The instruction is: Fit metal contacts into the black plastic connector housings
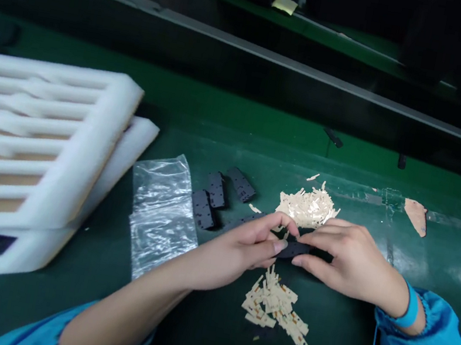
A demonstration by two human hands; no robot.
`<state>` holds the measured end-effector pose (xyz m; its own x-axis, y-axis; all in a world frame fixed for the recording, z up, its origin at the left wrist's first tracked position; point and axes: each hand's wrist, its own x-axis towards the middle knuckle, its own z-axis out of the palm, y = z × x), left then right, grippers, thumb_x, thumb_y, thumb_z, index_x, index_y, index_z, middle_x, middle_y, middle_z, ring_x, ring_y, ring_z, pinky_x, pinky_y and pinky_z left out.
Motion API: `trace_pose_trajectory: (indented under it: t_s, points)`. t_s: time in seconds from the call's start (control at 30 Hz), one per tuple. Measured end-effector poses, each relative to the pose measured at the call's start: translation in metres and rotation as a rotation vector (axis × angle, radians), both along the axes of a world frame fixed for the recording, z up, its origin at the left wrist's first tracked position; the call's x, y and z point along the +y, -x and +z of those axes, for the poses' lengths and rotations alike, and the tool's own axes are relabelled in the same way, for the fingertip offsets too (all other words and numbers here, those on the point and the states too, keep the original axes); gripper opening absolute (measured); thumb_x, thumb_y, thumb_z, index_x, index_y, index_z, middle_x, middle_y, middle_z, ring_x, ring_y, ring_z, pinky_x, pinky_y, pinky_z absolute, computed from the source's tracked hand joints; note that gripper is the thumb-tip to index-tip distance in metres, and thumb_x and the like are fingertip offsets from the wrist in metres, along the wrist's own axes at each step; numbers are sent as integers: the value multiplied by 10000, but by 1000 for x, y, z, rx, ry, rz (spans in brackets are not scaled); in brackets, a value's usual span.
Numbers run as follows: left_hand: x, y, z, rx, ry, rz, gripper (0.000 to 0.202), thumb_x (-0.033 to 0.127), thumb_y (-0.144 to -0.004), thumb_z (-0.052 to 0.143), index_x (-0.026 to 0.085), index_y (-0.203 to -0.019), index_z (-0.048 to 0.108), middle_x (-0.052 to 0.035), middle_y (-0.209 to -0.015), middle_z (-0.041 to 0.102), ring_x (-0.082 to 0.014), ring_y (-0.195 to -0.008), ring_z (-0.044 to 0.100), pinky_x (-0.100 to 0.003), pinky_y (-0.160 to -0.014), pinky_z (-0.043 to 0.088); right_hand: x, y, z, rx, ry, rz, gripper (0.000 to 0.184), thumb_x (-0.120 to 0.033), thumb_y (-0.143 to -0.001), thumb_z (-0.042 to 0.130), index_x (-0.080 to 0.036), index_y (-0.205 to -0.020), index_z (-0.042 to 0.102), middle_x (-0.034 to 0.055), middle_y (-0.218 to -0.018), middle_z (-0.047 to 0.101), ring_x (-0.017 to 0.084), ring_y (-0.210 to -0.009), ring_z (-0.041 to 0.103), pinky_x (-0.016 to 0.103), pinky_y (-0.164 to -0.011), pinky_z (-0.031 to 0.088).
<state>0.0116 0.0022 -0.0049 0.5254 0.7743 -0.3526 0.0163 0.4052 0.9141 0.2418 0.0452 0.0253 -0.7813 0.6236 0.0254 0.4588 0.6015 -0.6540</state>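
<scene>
Between my two hands is a small black flat part (293, 250), pinched at its left end by my left hand (256, 241) and at its right end by my right hand (338, 254). The fingers of both hands are closed on it and cover parts of it. Right behind my fingers lies a heap of cream-coloured strips (311, 206). Nearer to me, below the held part, a looser pile of cream strips (278, 306) with small brown marks is spread on the mat. Several more black parts (241, 184) rest to the left of my left hand.
A clear plastic bag (163, 214) lies flat left of the black parts. Stacked white foam trays (70, 168) with slots fill the left side. A brownish scrap (416, 217) lies at the right on the green mat (455, 265). A dark raised ledge (232, 60) runs along the back.
</scene>
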Motion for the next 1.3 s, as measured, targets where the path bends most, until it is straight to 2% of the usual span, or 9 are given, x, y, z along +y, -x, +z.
trace_pose_trajectory:
  t_s: [0.1,0.2,0.3,0.37,0.5,0.63,0.83,0.97,1.3]
  points:
    - [2,1,4,277,-221,192,425,429,-1040,514,230,-1415,486,19,-822,553,-166,-712,507,-277,-641,408,22,-6,3,-47,-166,-91,255,-419,-1009,658,-234,-1061,825,99,-960,813,296,-900,714,425,-812,532]
    - [1,5,11,524,-446,370,453,433,-1044,528,219,-1443,535,-51,-1024,642,-200,-832,588,-308,-695,450,61,-24,3,-159,-358,-469,321,-485,-975,674,-202,-1011,821,137,-963,800,345,-925,705,468,-820,530]
    - [-5,11,16,615,-665,244,314,381,-1041,554,209,-1261,697,-61,-991,677,-216,-836,613,-325,-709,448,80,-40,-1,-304,-498,-651,488,-479,-914,736,-127,-1251,728,205,-1176,746,426,-1073,666,527,-848,532]
    - [-13,13,15,608,-782,28,260,348,-1040,572,228,-1200,738,-71,-1026,694,-244,-928,637,-345,-777,456,66,-43,-5,-314,-515,-611,502,-442,-922,729,-109,-1296,692,224,-1253,704,426,-1131,640,532,-891,521]
    - [-29,8,3,580,-866,-275,207,350,-1015,648,238,-1154,753,-84,-1073,676,-271,-973,632,-371,-811,460,-4,-25,-13,-241,7,-185,262,-464,-940,723,-212,-979,782,65,-914,759,249,-828,697,357,-721,508]
    - [-37,-1,-9,639,-880,-316,62,240,-959,726,208,-1010,739,-68,-1024,654,-272,-964,605,-384,-830,456,-52,-4,-21,-347,259,-143,58,-248,-843,780,-203,-877,765,-13,-696,704,151,-599,609,282,-574,371]
    - [-33,-4,-7,605,-778,-300,147,305,-950,751,217,-1060,710,-37,-965,660,-259,-947,597,-373,-825,426,-43,-6,-22,-182,519,-204,110,-84,-734,728,-193,-746,725,-60,-606,631,93,-543,555,223,-553,392]
    - [-30,-4,-1,526,-694,-220,183,289,-1049,568,221,-916,673,-13,-899,660,-226,-910,597,-367,-834,394,-38,-10,-22,-51,583,-206,57,-138,-783,713,-183,-751,726,-52,-591,607,92,-531,526,220,-523,393]
    - [-30,-8,4,580,-737,-326,290,251,-1077,411,208,-849,584,-18,-820,568,-219,-807,515,-372,-781,364,-31,-10,-30,111,939,-185,150,-250,-779,823,-166,-855,726,-45,-641,595,101,-574,511,229,-526,407]
